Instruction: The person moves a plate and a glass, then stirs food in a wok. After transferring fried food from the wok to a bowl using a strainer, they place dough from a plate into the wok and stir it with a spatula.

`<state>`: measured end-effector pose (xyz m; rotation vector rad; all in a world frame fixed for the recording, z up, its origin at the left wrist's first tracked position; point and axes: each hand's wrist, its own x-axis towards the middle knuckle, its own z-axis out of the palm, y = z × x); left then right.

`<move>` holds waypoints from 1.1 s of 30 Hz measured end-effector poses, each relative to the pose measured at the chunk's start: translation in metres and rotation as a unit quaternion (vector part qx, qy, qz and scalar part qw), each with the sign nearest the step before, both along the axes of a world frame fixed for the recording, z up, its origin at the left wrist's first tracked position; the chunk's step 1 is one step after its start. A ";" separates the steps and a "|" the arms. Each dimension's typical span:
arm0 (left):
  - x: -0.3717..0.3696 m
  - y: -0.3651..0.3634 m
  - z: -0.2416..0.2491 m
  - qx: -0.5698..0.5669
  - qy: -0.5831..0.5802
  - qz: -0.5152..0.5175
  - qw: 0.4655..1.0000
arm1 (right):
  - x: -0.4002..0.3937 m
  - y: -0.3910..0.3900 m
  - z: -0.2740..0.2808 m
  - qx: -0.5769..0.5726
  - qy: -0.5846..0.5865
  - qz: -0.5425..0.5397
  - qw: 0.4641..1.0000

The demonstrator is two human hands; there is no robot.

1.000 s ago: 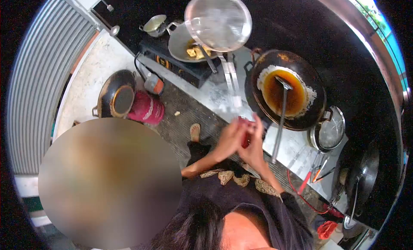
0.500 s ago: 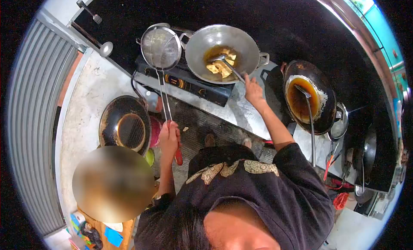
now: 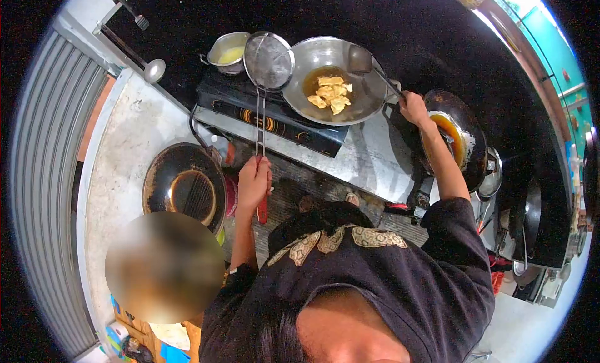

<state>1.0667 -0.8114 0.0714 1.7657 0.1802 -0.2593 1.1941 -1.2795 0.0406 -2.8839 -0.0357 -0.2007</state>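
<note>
My left hand [image 3: 253,180] is closed round the red handle of a mesh strainer [image 3: 269,61], whose round basket hangs over the left rim of a large metal wok [image 3: 369,107]. Yellow pieces of food [image 3: 332,93] sit in brown liquid at the wok's bottom. With my right hand [image 3: 415,109], closed, I hold a long-handled spatula [image 3: 360,59]; its blade is raised at the wok's upper right side, apart from the food.
Behind the strainer stands a small pot [image 3: 229,52] with yellow liquid, by the black stove [image 3: 275,122]. A dark wok [image 3: 447,100] with brown liquid is at right, another dark pan [image 3: 185,187] at left. A ladle [image 3: 154,70] lies upper left.
The strainer has moved right, uncovering the small pot. My right hand and the spatula have moved right, and the blade has come up out of the food.
</note>
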 end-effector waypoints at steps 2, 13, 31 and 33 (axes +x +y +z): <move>0.007 0.002 0.001 0.012 -0.017 -0.020 1.000 | 0.002 -0.007 -0.010 0.017 -0.009 0.008 1.000; 0.023 -0.003 0.005 -0.002 0.019 -0.042 0.999 | -0.035 0.003 -0.026 0.278 0.268 -0.056 0.921; 0.025 -0.020 0.006 0.010 0.019 -0.053 0.998 | -0.097 0.048 0.038 0.225 0.147 0.042 0.962; 0.025 -0.024 0.006 0.010 0.032 -0.048 0.998 | -0.101 0.043 0.034 0.217 0.127 0.062 0.966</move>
